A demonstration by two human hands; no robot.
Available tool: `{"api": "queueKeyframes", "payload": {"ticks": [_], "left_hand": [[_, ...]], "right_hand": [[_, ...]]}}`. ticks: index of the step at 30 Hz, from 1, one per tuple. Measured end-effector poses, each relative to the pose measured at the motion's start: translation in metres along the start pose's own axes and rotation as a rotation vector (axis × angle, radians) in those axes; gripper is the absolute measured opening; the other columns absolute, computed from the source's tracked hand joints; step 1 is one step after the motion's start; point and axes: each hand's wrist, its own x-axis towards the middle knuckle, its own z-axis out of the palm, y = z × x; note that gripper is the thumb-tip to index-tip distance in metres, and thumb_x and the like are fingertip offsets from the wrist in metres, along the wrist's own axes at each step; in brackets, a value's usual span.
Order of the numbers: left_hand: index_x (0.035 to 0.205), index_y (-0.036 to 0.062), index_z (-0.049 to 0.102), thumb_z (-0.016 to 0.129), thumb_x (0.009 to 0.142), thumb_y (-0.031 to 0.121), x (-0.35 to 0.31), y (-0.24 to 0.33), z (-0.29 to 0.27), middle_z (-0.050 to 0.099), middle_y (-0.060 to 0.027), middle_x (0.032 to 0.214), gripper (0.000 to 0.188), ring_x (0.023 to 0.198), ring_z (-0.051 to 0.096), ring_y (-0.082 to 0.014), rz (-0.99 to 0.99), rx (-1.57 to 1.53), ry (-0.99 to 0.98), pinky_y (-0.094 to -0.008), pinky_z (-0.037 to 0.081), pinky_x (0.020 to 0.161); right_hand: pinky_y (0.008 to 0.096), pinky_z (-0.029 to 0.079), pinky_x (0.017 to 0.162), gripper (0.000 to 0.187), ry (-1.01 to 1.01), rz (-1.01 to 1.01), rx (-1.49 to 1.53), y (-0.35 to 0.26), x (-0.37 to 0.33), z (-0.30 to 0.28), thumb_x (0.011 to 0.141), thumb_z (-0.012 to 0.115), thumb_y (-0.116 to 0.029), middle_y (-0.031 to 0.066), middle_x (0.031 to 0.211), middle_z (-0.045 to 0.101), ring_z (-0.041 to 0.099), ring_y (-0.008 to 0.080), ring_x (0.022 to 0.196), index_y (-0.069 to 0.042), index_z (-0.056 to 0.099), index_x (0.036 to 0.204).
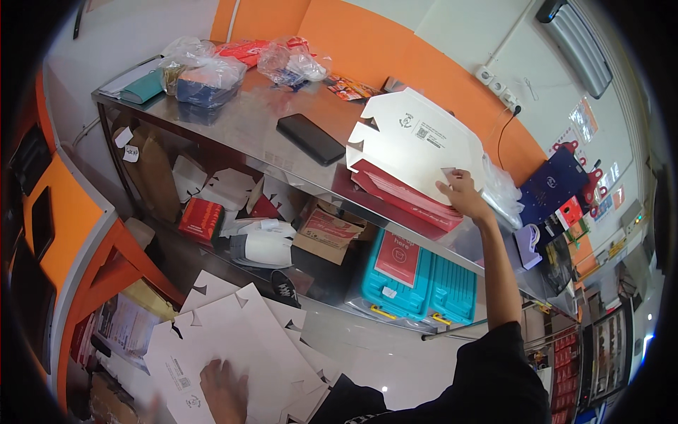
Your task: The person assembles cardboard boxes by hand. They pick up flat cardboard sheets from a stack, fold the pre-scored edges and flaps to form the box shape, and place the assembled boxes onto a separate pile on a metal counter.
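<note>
A stack of flat, unfolded cardboard boxes (424,138), white on top with red layers beneath, lies on the metal table to the right. My right hand (462,193) is at its near right edge, thumb and fingers closed on a notched corner of the top white sheet. Lower left, close to my body, several more flat white cardboard boxes (247,336) overlap at angles. On the uppermost of these my left hand (224,393) rests palm down, fingers stretched out and holding nothing. The lower part of that hand is cut off by the picture's edge.
The metal table (265,131) carries a black phone (311,139), plastic bags (293,63) and a teal pouch (143,86). Teal-lidded bins (399,290) and cartons (328,233) stand beneath it. An orange counter (78,212) borders the left side.
</note>
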Motion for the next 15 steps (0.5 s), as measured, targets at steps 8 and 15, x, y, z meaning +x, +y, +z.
{"api": "queueKeyframes", "payload": {"ticks": [8,15], "left_hand": [[0.116,-0.0085,0.059,0.074,0.077,0.010,-0.002,0.001,-0.001,0.051,-0.0220,0.128,0.046,0.122,0.046,-0.0398,-0.010,0.004,-0.014,-0.0470,0.039,0.104],[0.117,-0.0087,0.060,0.074,0.077,0.010,-0.002,0.003,-0.002,0.051,-0.0231,0.128,0.046,0.122,0.045,-0.0408,0.011,0.017,-0.038,-0.0470,0.039,0.104]], "right_hand": [[0.0516,0.041,0.098,0.049,0.234,-0.086,0.228,-0.011,-0.013,0.011,0.088,0.065,-0.036,0.0314,0.130,0.050,0.046,0.0468,0.119,0.005,0.066,0.114],[0.0431,0.050,0.078,0.043,0.220,0.199,0.234,-0.032,-0.033,-0.032,0.083,0.071,-0.031,0.0302,0.102,0.064,0.065,0.0392,0.093,0.009,0.069,0.100]]}}
